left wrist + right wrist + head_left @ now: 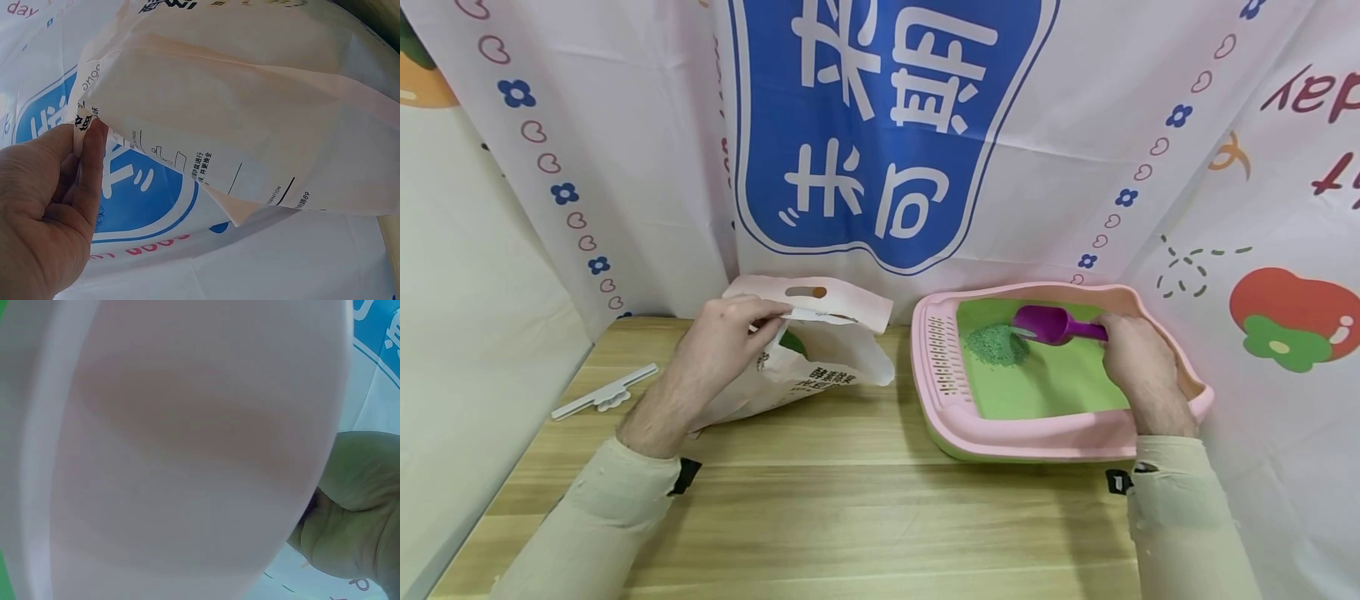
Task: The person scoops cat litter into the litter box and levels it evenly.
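Purple scoop over pink-rimmed tray, apparently touching green granules; right hand, grip curled round handle. Left hand, grip pinching edge of white bag on worktop beside tray.

From the right wrist, the blurred pink tray hides the scoop and much of the right hand.

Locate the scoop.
In the head view, the scoop is right of centre, gripped by the right hand, its tip by the green granules in the tray.
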Action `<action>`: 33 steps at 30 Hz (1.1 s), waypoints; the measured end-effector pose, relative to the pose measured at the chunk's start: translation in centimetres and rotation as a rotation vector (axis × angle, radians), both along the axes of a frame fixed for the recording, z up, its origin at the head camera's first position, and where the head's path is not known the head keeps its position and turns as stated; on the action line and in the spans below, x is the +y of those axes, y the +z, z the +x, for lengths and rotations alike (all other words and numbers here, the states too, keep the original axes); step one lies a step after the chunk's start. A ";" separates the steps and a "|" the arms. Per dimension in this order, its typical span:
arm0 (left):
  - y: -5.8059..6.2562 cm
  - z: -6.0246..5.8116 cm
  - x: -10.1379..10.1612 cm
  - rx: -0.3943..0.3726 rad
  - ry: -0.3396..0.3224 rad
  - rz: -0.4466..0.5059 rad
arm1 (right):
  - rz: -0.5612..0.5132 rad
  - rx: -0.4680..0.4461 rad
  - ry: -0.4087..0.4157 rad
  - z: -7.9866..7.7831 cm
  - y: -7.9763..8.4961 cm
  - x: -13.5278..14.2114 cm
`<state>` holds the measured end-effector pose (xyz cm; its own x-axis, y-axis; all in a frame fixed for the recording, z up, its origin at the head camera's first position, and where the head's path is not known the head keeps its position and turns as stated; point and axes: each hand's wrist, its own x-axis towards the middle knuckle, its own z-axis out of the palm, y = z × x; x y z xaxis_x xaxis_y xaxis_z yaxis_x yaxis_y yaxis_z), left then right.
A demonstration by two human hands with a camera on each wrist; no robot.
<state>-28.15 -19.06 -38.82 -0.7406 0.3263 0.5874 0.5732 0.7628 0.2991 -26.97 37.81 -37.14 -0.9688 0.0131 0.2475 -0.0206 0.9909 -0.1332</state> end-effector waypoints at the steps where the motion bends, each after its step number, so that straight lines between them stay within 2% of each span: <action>1: 0.0 0.0 0.0 -0.001 0.000 -0.001 | 0.002 0.005 0.002 0.0 0.0 0.0; 8: 0.3 0.4 0.3 -0.018 0.005 -0.017 | 0.008 0.019 0.011 0.0 0.1 -0.2; 21: 1.2 2.6 3.0 -0.034 -0.036 -0.044 | -0.003 0.005 0.003 0.1 0.2 -0.5; 27: 0.9 3.2 5.3 0.015 -0.107 -0.113 | -0.007 -0.008 -0.011 0.2 0.1 -0.7; 33: 0.4 3.5 8.3 0.032 -0.227 -0.100 | -0.022 -0.023 -0.017 0.2 -0.1 -0.9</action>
<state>-24.67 -10.71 -38.45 -0.6230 0.5402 0.5657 0.7414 0.6383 0.2070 -26.80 36.93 -37.22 -0.9739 0.0346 0.2244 -0.0005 0.9880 -0.1548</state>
